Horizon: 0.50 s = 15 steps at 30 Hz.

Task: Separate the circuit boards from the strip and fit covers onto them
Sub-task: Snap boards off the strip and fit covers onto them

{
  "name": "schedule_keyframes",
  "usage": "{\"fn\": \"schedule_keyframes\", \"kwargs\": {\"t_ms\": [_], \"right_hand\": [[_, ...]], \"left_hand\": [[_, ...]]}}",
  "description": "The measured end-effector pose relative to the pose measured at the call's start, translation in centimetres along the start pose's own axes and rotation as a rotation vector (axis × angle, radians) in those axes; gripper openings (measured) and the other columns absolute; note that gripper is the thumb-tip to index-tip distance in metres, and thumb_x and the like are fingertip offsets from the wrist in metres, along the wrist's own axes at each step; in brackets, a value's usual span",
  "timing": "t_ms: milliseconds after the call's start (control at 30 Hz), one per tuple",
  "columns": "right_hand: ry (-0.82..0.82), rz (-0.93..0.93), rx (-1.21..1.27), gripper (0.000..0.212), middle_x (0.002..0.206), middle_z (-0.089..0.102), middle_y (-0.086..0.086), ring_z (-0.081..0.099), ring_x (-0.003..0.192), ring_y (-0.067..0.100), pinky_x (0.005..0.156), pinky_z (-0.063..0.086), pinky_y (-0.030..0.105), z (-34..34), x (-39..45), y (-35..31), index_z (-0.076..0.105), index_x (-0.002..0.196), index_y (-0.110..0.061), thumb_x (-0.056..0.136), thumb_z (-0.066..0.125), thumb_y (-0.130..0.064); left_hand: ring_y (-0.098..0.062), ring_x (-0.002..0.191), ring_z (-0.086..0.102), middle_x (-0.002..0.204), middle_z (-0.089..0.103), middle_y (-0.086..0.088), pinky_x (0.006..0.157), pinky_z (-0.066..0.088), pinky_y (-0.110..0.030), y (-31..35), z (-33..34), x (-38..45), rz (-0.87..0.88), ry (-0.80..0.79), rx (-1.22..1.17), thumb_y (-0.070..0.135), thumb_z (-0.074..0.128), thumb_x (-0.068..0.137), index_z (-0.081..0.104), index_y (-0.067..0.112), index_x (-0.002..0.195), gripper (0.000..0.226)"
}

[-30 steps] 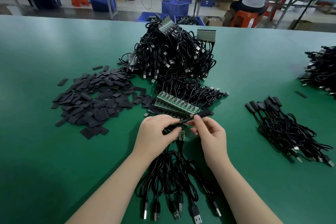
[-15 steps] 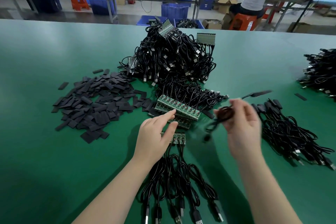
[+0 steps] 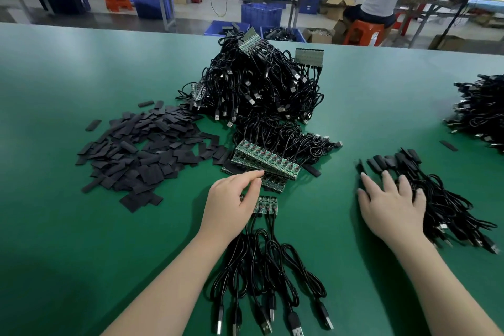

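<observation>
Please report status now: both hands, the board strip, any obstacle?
Left hand open, touching short board strip. Right hand open, on finished cables. Nothing in the way.

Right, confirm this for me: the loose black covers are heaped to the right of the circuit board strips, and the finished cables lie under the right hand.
Not quite. The head view shows the loose black covers heaped to the left of the circuit board strips, not the right. The rest holds: the finished cables lie under the right hand, whose straight fingers rest on them.
</observation>
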State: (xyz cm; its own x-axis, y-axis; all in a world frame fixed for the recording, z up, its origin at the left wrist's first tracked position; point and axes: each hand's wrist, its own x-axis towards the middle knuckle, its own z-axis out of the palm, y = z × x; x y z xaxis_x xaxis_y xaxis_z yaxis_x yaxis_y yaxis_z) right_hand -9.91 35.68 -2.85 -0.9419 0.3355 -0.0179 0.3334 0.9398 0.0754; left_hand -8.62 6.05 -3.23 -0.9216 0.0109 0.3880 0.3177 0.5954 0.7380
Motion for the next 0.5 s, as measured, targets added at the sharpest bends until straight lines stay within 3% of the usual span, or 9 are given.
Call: {"fn": "schedule_keyframes", "kwargs": {"t_ms": [100,200,267,333,400,500], "right_hand": [[-0.024,0.054,0.051,0.054,0.165,0.014,0.004,0.006,0.152,0.029,0.120,0.003,0.052,-0.3,1.5,0.9,0.026,0.153,-0.040,0.102,0.018,-0.055],[0.038,0.102,0.075,0.050,0.162,0.022,0.014,0.013,0.148,0.035,0.118,0.007,0.053,-1.5,1.8,0.5,0.041,0.147,-0.030,0.103,0.028,-0.050],[0.222,0.055,0.108,0.043,0.143,0.048,0.018,0.040,0.131,0.039,0.108,0.029,0.052,-2.5,0.8,-1.1,0.059,0.132,-0.019,0.100,0.044,-0.044],[0.273,-0.071,0.226,0.033,0.113,0.066,0.010,0.060,0.101,0.032,0.084,0.049,0.041,-3.8,-1.3,-3.7,0.068,0.111,-0.019,0.095,0.053,-0.043],[0.092,-0.190,0.410,0.029,0.099,0.070,-0.002,0.064,0.088,0.023,0.075,0.053,0.033,-4.6,-3.9,-6.5,0.068,0.099,-0.028,0.093,0.053,-0.051],[-0.162,-0.379,0.467,0.036,0.105,0.064,-0.005,0.062,0.097,0.016,0.084,0.053,0.033,-4.1,-6.8,-9.8,0.070,0.111,-0.031,0.091,0.055,-0.057]], "left_hand": [[0.014,0.096,0.053,0.112,0.068,0.018,0.096,0.048,-0.039,0.0,0.0,0.0,0.001,0.006,0.003,0.028,0.055,0.099,0.070,0.028,0.118,0.024],[0.009,0.088,0.054,0.111,0.069,0.016,0.093,0.050,-0.041,-0.1,0.1,0.0,-0.005,0.021,0.022,0.024,0.057,0.097,0.071,0.026,0.117,0.024],[0.003,0.086,0.057,0.108,0.070,0.014,0.091,0.050,-0.043,-0.2,0.2,0.0,-0.006,0.041,0.059,0.022,0.059,0.095,0.072,0.026,0.115,0.023],[-0.005,0.097,0.059,0.105,0.069,0.015,0.095,0.046,-0.041,-0.3,0.3,0.1,-0.006,0.020,0.140,0.028,0.062,0.091,0.073,0.028,0.109,0.021],[-0.009,0.109,0.052,0.107,0.062,0.018,0.096,0.035,-0.031,-0.5,0.5,0.2,-0.041,-0.071,0.248,0.043,0.062,0.087,0.073,0.034,0.102,0.021],[-0.008,0.114,0.040,0.108,0.052,0.021,0.090,0.021,-0.028,-0.8,0.6,0.3,-0.083,-0.172,0.323,0.056,0.060,0.081,0.068,0.039,0.094,0.023]]}}
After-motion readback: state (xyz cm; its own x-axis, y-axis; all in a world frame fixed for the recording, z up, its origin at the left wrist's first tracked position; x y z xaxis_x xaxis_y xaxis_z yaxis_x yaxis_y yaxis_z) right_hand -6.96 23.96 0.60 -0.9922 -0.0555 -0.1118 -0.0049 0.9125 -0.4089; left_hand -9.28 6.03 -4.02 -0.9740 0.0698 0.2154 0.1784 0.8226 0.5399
